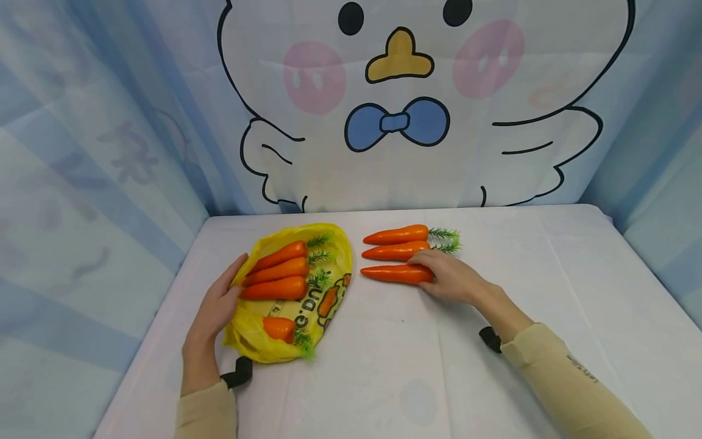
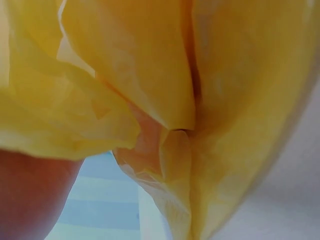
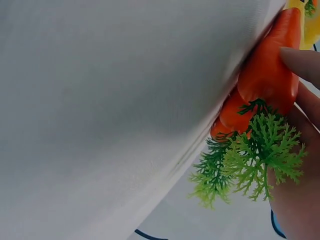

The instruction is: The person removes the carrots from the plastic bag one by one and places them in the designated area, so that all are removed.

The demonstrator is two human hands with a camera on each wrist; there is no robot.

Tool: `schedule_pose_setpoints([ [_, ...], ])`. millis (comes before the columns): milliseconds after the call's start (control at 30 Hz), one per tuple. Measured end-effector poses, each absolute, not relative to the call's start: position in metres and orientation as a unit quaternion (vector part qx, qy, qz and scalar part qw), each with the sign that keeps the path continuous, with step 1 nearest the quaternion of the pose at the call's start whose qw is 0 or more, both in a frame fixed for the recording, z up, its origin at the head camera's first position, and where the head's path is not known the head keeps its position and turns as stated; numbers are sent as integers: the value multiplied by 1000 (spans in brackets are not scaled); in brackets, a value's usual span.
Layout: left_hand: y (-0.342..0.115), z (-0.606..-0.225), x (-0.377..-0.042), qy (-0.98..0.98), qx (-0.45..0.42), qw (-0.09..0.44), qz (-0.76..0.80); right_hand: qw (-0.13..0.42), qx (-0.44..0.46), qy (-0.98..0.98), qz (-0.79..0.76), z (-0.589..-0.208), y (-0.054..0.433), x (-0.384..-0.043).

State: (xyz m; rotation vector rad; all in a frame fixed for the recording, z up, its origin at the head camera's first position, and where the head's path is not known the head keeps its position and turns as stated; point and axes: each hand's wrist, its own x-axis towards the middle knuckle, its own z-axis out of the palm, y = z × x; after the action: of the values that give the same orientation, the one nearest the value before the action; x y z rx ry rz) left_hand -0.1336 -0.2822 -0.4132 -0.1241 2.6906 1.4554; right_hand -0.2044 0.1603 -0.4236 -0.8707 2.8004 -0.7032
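Your right grip (image 1: 452, 279) pinches thick end of smooth, tapered orange carrot (image 1: 386, 274), nearest of three on white-covered worktop (image 1: 362, 378); its tip points away from grip, leftward. Other two orange carrots with frilly green tops (image 1: 396, 235) lie just beyond your right grip. Your left grip (image 1: 215, 310) holds left edge of crinkled yellow plastic bag (image 1: 247, 338). In bag: row of three leafy orange carrots (image 1: 276, 272) beside that grip, fourth carrot (image 1: 278, 329) nearer you, partly covered.

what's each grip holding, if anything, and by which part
Right grip: nearest loose carrot, by its thick end. Left grip: yellow bag, by its left edge.
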Motion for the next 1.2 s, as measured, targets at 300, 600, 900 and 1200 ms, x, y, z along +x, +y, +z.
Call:
schedule_pose_setpoints([
  [300, -282, -414, -133, 879, -47, 43, 472, 29, -302, 930, -208, -425, 164, -205],
  [600, -281, -413, -133, 876, -54, 44, 477, 7, -305, 931, -199, -426, 164, -208],
  [900, -280, -413, -134, 876, -50, 43, 479, 10, -302, 932, -200, -424, 166, -209],
  [1200, -280, -412, -134, 877, -48, 42, 476, 22, -287, 934, -210, -421, 164, -207],
])
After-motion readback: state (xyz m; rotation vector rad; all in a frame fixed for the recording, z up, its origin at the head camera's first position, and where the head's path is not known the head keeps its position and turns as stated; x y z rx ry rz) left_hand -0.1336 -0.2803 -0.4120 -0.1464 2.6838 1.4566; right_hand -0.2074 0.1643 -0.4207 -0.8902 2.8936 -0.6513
